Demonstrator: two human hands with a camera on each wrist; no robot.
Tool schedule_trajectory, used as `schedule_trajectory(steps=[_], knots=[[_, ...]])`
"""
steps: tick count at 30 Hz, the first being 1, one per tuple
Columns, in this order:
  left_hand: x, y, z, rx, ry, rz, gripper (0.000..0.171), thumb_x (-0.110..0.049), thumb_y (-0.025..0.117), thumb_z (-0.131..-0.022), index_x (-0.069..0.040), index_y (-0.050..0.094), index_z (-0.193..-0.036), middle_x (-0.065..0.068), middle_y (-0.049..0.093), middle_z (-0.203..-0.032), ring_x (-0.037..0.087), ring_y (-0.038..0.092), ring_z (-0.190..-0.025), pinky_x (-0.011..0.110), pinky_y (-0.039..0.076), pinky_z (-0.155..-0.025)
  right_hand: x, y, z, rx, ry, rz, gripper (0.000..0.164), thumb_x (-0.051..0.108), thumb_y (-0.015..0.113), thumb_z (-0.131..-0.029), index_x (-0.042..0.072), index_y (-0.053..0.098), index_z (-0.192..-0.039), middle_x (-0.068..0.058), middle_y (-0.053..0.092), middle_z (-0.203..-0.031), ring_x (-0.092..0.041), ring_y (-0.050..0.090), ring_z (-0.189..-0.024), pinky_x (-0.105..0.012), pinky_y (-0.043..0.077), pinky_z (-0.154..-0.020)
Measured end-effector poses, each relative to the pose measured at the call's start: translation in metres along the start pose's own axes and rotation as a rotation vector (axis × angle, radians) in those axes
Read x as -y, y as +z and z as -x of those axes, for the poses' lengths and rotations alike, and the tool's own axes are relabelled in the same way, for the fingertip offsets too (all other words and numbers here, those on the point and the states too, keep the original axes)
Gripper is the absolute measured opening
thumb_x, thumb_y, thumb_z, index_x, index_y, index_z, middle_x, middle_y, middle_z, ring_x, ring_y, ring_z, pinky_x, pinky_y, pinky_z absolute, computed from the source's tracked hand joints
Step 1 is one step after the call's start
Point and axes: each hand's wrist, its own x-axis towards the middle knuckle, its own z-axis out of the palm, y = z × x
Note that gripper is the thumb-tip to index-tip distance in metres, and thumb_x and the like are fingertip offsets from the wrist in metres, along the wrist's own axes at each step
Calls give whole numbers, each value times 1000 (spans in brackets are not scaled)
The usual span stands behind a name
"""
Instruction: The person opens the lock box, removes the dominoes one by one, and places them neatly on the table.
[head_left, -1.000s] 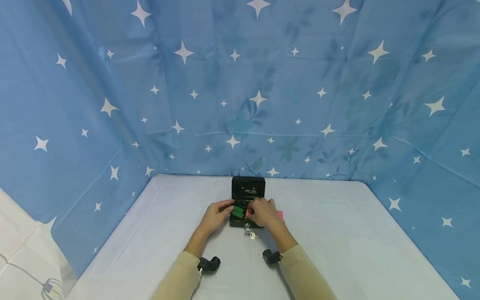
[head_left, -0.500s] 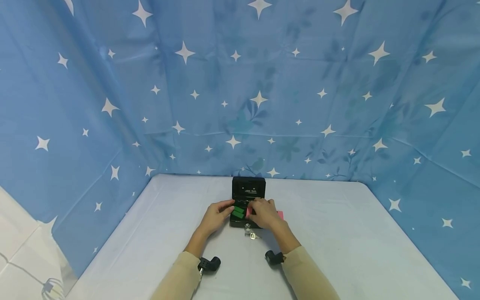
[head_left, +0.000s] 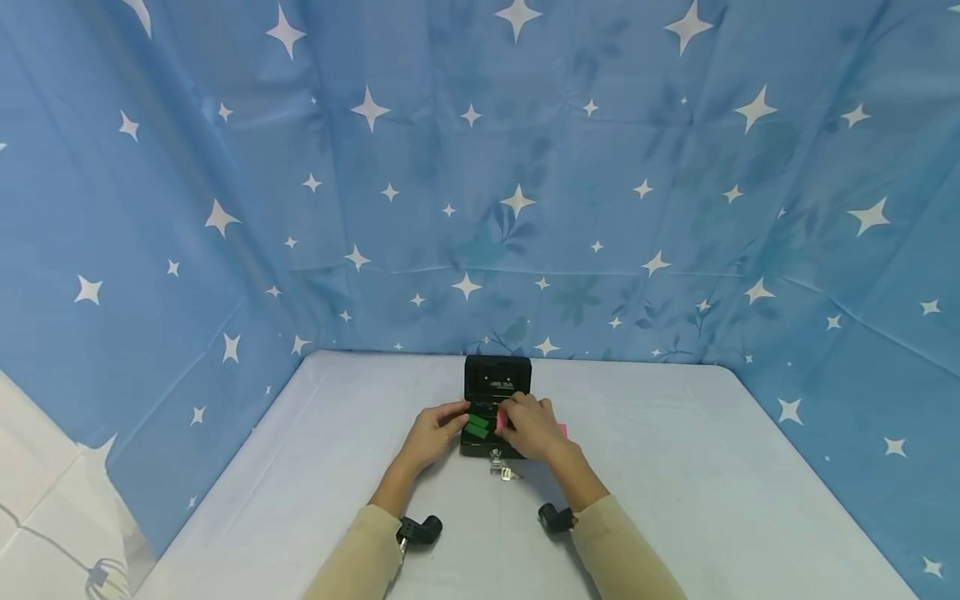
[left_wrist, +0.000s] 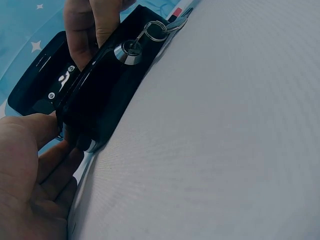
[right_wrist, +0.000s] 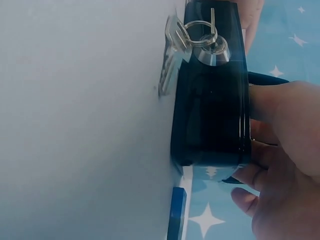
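A small black cash box (head_left: 480, 448) stands on the table with its lid raised at the back. Two green blocks (head_left: 477, 426) lie in its left part. My left hand (head_left: 431, 435) rests against the box's left end; in the left wrist view its thumb and fingers touch that corner. My right hand (head_left: 531, 425) reaches over the right half and pinches a pink block (head_left: 501, 418), mostly hidden by the fingers. In the right wrist view this hand (right_wrist: 290, 135) hides the inside of the box. A key (right_wrist: 213, 25) sits in the front lock.
A second key (head_left: 507, 473) hangs from the lock's ring. Another pink piece (head_left: 562, 430) lies right of the box, partly behind my hand. A blue block (right_wrist: 176, 212) shows low in the right wrist view. A starry blue curtain (head_left: 517, 250) surrounds the white table (head_left: 712, 483).
My right wrist has shifted a little to the right, and its fingers with the pink block have edged right. The left hand and the green blocks stay put.
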Motion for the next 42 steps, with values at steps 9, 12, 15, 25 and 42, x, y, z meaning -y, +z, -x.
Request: schedule_trajectory(steps=[9, 12, 15, 25, 42], knots=[[1, 1, 0, -2, 19, -12, 38, -24, 64, -105, -7, 67, -139, 11, 67, -141, 32, 56, -140, 51, 44, -118, -2, -2, 1, -44, -12, -1, 26, 23, 77, -96, 9, 70, -117, -8, 65, -113, -30, 60, -104, -55, 45, -88], [1, 1, 0, -3, 21, -11, 39, -23, 64, -105, -6, 66, -139, 12, 67, -142, 33, 57, -139, 51, 44, -118, -1, -4, 2, -45, -17, -1, 28, 22, 76, -96, 9, 70, -120, -9, 65, -115, -31, 60, -105, -55, 44, -88], [1, 1, -1, -7, 26, -8, 38, -23, 64, -105, -5, 66, -139, 13, 67, -141, 34, 57, -139, 52, 44, -118, -1, -5, 3, -40, -25, -4, 29, 20, 77, -96, 8, 70, -121, -9, 64, -117, -31, 59, -106, -55, 44, -88], [1, 1, -1, -5, 13, 9, 39, -24, 65, -105, -6, 66, -139, 12, 66, -142, 34, 56, -140, 51, 43, -119, -3, -12, 4, 2, -21, -1, 24, 22, 76, -97, 11, 69, -117, -4, 62, -109, -24, 55, -97, -53, 42, -90], [1, 2, 0, -19, 21, 40, 38, -21, 66, -104, -3, 67, -137, 15, 67, -141, 36, 57, -138, 55, 44, -117, -12, -20, 8, -9, -1, -28, 26, 19, 76, -97, 10, 70, -120, -3, 63, -113, -23, 56, -101, -52, 42, -94]])
